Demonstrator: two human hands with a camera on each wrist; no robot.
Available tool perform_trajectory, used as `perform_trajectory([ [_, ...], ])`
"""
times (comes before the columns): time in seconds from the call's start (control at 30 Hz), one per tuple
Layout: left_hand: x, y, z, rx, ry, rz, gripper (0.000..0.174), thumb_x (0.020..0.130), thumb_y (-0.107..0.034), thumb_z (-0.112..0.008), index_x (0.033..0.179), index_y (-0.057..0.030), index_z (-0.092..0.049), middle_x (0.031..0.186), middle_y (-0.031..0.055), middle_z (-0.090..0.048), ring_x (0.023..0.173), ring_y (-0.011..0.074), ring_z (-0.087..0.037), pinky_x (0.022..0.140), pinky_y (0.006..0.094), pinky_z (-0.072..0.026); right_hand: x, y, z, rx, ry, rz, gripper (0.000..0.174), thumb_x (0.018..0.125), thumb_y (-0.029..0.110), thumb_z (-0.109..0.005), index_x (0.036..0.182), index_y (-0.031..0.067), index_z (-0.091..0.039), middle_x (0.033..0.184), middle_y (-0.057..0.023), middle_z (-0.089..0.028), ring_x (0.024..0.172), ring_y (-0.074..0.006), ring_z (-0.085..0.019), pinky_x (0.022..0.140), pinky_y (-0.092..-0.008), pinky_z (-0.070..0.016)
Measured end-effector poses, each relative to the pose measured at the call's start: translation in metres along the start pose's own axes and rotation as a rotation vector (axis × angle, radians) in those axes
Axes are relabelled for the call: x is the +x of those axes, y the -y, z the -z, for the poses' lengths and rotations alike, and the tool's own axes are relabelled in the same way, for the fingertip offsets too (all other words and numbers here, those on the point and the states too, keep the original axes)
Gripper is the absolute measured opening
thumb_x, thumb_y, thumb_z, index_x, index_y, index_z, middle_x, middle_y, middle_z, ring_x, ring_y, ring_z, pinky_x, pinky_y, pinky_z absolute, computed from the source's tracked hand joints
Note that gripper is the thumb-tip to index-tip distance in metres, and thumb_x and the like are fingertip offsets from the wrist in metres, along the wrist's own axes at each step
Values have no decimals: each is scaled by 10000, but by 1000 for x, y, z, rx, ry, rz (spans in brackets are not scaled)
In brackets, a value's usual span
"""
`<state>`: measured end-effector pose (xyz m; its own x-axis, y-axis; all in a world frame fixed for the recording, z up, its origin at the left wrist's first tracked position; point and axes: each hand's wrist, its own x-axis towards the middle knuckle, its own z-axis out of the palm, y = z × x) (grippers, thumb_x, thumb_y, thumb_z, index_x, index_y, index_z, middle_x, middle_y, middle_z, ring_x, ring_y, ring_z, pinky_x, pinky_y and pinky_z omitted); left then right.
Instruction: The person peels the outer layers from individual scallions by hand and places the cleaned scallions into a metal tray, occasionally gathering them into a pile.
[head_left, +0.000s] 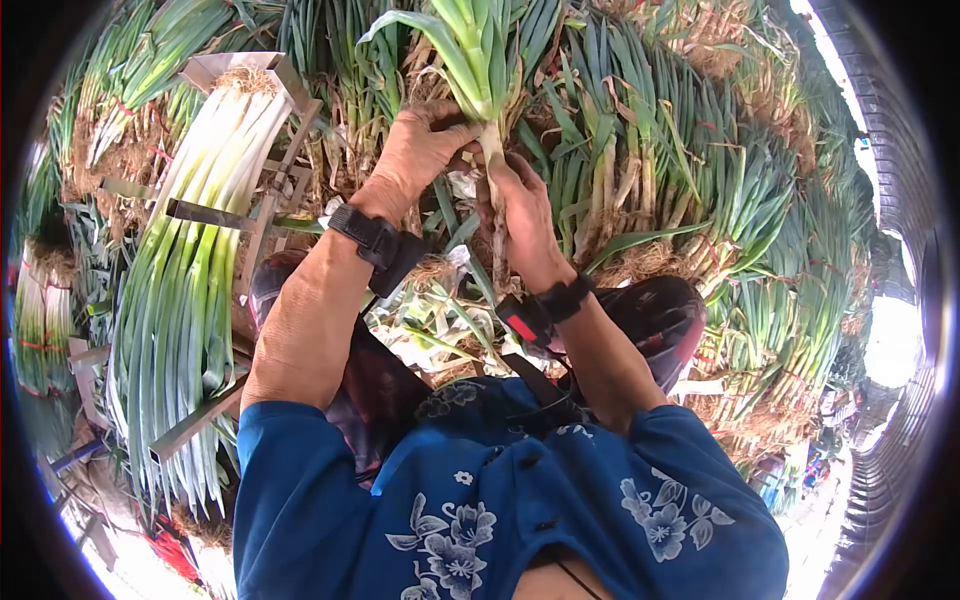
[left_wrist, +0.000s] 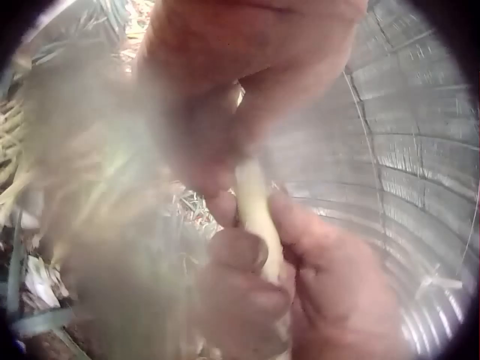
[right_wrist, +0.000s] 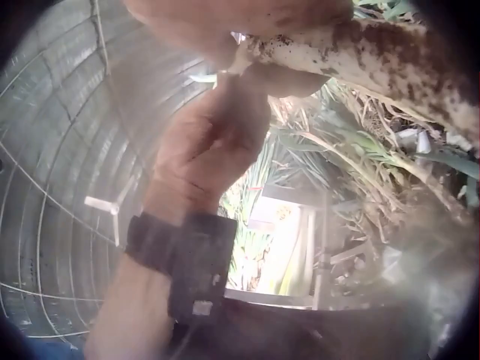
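In the head view both hands meet on one large green onion (head_left: 485, 60), leaves up and away from the person, its soiled lower stem and roots hanging down. My left hand (head_left: 425, 150) pinches the stem just under the leaves. Lower down, my right hand (head_left: 525, 215) grips the stem. The left wrist view shows a pale stretch of stem (left_wrist: 259, 217) between the left hand (left_wrist: 247, 52) above and the right hand (left_wrist: 322, 277) below. Soil coats the lower stem (right_wrist: 390, 67) in the right wrist view, beside the right hand (right_wrist: 240, 22).
At the left, a metal rack (head_left: 275, 215) holds a bundle of clean white-stemmed green onions (head_left: 215, 180). Unpeeled green onions (head_left: 640, 150) lie heaped in front and at the right. Peeled scraps (head_left: 430, 335) litter the ground between the knees. A ribbed plastic wall (head_left: 905, 200) curves along the right.
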<state>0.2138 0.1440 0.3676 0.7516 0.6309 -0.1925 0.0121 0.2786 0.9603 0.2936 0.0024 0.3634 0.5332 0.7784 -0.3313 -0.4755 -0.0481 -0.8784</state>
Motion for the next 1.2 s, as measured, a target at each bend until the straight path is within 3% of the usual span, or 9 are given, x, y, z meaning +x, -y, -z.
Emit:
perform_trajectory([
  [0.23,-2,1,12,-60,-166,7,260,874,-122,-685,1082,16,-611,934,64,-670,796,154,-659,651,269,-535,11,-4,-23,-31,-78,-38,288,925,304,-594,1103,79,-569,729,-13,-543,557,-104,-495,469,-255,-365],
  [0.5,-6,3,14,-273,-214,-60,221,828,-42,-703,1031,-13,-619,944,57,-657,795,144,-612,714,292,-511,0,-14,-34,-52,-56,-4,253,923,340,-599,969,93,-568,669,-4,-527,525,-97,-493,439,-253,-360],
  [0.6,-7,5,13,-272,-188,-200,176,829,-37,-698,999,-19,-656,908,38,-674,817,127,-618,712,277,-499,8,-15,-31,146,-71,-231,296,929,420,-547,911,125,-570,678,-7,-534,549,-128,-521,456,-281,-368],
  [0.83,-48,-9,20,-254,211,-199,184,843,-71,-702,1010,-42,-630,925,36,-656,814,136,-618,729,272,-500,39,-10,-11,271,16,-298,326,936,448,-503,886,135,-577,663,-2,-529,522,-156,-479,472,-279,-359],
  [0.9,-78,-35,22,-387,222,-178,107,855,-58,-687,952,-55,-639,864,67,-663,794,176,-648,711,286,-538,59,-19,16,323,-174,-341,299,949,379,-530,889,88,-567,673,2,-495,522,-136,-448,459,-275,-352],
  [0.97,-98,-45,38,-523,138,-194,160,857,-59,-683,1009,-44,-637,896,79,-665,796,181,-649,714,296,-540,76,-35,56,151,-234,-268,305,941,376,-537,905,78,-592,655,0,-500,535,-128,-462,496,-300,-388],
  [1.1,-118,-49,60,-48,438,134,163,831,-75,-692,970,-21,-625,862,94,-652,745,174,-636,709,297,-535,67,-34,71,-37,-400,-74,320,930,395,-561,914,77,-592,619,22,-449,496,-105,-427,462,-277,-359],
  [1.17,-109,-39,75,-92,861,-92,182,819,-104,-701,949,-20,-607,814,86,-628,704,185,-626,688,312,-545,66,-36,97,-146,-422,21,327,918,404,-579,905,77,-590,605,32,-425,479,-93,-408,440,-270,-331],
  [1.2,-117,-50,81,-277,781,-165,175,817,-104,-692,939,-19,-600,797,82,-617,693,190,-620,671,318,-547,89,-55,141,-459,-539,197,346,898,418,-599,895,73,-593,592,36,-415,474,-85,-401,436,-262,-320],
])
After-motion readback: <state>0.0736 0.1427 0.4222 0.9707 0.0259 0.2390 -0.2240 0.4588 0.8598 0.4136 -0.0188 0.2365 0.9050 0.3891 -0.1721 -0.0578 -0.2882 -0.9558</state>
